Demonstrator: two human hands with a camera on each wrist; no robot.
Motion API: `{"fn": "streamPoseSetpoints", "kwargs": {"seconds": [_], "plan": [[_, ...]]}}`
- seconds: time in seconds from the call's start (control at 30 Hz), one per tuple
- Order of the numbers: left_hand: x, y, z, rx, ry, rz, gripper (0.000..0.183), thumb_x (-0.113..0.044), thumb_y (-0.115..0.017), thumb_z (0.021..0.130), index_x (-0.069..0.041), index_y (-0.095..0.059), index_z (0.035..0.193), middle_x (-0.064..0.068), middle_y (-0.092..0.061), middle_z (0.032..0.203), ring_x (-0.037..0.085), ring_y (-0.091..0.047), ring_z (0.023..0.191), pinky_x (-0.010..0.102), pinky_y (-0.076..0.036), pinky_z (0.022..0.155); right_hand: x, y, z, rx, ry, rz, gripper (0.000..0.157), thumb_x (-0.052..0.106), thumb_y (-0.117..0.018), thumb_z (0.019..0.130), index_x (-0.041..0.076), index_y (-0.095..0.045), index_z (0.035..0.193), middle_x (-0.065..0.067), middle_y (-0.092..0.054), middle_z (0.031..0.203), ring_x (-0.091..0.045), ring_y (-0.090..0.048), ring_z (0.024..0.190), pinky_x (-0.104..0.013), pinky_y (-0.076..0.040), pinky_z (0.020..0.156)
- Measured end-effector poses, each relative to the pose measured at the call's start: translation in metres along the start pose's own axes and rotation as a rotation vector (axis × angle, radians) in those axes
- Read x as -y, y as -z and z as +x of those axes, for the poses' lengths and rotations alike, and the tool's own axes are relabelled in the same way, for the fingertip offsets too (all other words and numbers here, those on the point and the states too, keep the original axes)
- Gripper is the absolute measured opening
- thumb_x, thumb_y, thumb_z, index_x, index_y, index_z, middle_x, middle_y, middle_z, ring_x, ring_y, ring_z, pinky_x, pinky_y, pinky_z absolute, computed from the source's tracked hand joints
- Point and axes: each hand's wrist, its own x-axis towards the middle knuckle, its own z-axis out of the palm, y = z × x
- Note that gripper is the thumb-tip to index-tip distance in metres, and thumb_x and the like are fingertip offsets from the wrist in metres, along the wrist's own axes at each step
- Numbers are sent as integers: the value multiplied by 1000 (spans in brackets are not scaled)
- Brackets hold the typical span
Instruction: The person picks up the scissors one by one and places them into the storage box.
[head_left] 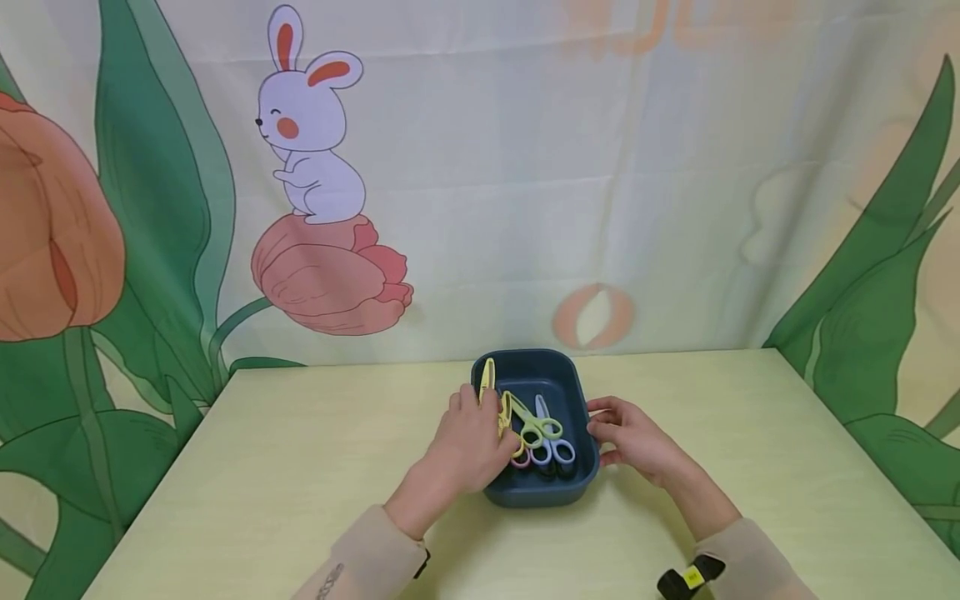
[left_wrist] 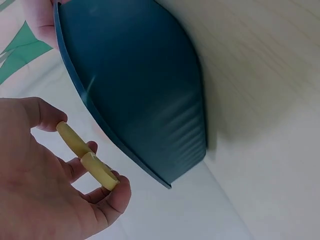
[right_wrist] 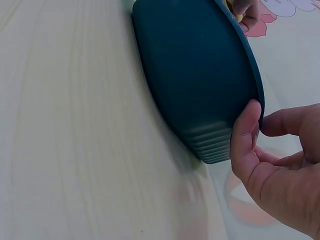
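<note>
A dark blue plastic box (head_left: 536, 497) stands on the table with several pairs of scissors inside. My left hand (head_left: 468, 442) is over the box's left side and pinches yellow scissors (head_left: 488, 373). In the left wrist view, the yellow handles (left_wrist: 100, 171) lie between its fingertips, above the rim. Inside the box are green scissors (head_left: 551, 428) and light blue scissors (head_left: 564, 452); a pink handle (head_left: 521, 460) and black handles show partly beneath them. My right hand (head_left: 633, 437) grips the box's right rim, thumb against the outer wall (right_wrist: 200, 65).
The pale wood-grain table (head_left: 322, 467) spreads out around the box. Behind it hangs a printed cloth backdrop (head_left: 480, 167) with a rabbit, tulips and leaves, meeting the table's back edge just past the box. Both wrists wear straps below beige sleeves (head_left: 367, 558).
</note>
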Motion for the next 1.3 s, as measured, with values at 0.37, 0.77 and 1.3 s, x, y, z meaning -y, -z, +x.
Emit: {"fn": "streamPoseSetpoints", "kwargs": {"seconds": [0.37,0.77,1.3], "plan": [[-12,-12,8,18,-59,45,36,-28,-52,93,4,-51,111,17,-41,99,29,-40,87,36,-42,70,0,0,-1,-2,-4,2,43,3,-49,104,-12,-37,142,-23,-54,113,-23,-62,84,-33,-59,66],[-19,-20,16,109,-40,151,43,-29,-51,99,8,-53,121,21,-45,106,30,-42,91,40,-48,76,-1,1,-1,0,5,0,43,4,-49,104,-12,-36,142,-24,-54,116,-23,-62,85,-34,-59,66],[-26,-27,18,225,33,326,51,-39,-58,102,7,-57,125,23,-50,112,31,-49,99,39,-54,86,-1,0,0,-4,7,-11,44,5,-50,104,-12,-37,143,-24,-53,117,-23,-61,86,-34,-59,66]]}}
